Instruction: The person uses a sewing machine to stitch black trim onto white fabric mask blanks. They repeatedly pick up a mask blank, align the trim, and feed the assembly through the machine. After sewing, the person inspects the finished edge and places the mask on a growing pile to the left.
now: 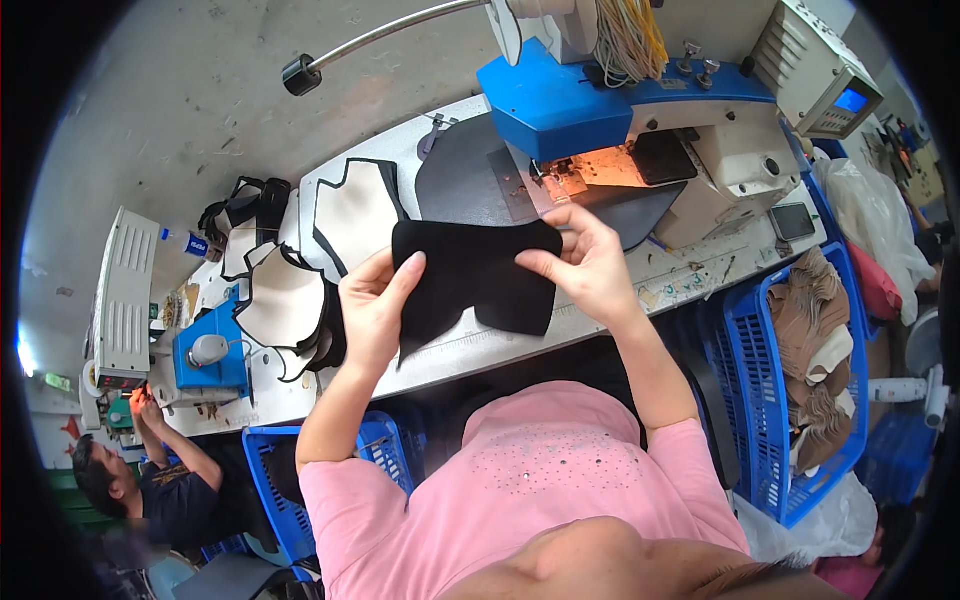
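A black fabric piece (470, 275) with a notched lower edge is stretched between my two hands above the front of the worktable. My left hand (375, 300) pinches its left edge, thumb on top. At the upper right corner, my right hand (588, 262) grips it between thumb and fingers. Just beyond stands a blue and white sewing machine (560, 110), its needle area lit orange. Left of the fabric lie white cut pieces with black edging (358, 205), and a stack of similar pieces (285, 295) sits nearer the left.
A blue basket (745, 390) of brown and white pieces stands at my right, another blue basket (375, 445) at my left. A control box (825, 75) is at the far right. A co-worker (165, 490) works at another machine (210, 350) on the left.
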Motion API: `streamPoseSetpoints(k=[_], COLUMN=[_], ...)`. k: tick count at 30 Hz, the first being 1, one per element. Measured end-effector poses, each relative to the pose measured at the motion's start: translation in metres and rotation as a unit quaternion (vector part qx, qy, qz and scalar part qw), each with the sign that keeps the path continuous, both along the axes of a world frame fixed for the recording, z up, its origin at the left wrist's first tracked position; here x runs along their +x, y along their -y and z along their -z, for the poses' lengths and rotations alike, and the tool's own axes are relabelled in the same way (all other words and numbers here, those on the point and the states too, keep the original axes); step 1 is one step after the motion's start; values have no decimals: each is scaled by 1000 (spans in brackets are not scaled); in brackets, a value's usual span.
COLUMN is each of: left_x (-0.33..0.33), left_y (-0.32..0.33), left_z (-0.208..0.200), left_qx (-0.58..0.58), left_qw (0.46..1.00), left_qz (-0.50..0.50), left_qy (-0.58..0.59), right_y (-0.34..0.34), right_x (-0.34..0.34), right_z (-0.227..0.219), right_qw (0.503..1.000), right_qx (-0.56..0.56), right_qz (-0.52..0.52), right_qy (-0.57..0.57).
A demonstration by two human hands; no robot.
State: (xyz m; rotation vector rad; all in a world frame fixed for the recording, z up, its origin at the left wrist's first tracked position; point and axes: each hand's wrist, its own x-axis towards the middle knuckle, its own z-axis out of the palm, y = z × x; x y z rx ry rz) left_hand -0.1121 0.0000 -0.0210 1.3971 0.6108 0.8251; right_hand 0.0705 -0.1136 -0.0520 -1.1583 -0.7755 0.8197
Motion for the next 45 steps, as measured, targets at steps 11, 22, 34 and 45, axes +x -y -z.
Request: streamPoseSetpoints(k=[11,22,34,45], left_x=[25,27,48,49], left_y=[1,6,25,29], left_z=[21,2,13,18], left_qx=[-64,396,264,262], left_qw=[998,907,955,957], left_qz=[-5,-6,50,63], left_qy=[21,-146,-125,-108], right_y=[9,14,6,4], right_x=[13,7,-12,-10], right_z=[2,2,7,6], right_qw=[995,976,914,907], right_qx=[2,-3,122,145], right_qz=[75,4,167,136], right_qy=[63,216,348,372])
